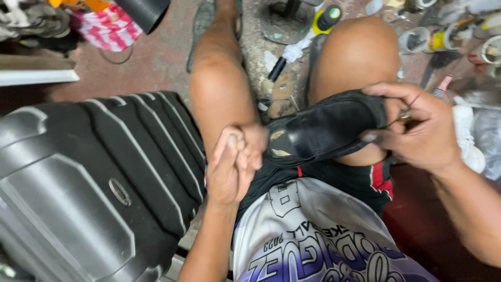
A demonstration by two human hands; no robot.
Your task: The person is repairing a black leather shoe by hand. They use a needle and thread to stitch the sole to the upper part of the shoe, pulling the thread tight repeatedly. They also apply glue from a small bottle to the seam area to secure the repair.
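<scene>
Black shoe [326, 128] across the lap. Left hand [235, 164] pinches its worn toe end, right hand [417, 128] grips the heel. Ribbed black suitcase [94, 183] just outside left fingers.

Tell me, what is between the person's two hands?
A worn black slip-on shoe spans from the left hand to the right hand, resting over the knee, in the head view.

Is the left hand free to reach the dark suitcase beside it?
Probably not yet: the left hand is clenched at the black shoe. The suitcase lies right beside it, with nothing between.
</scene>
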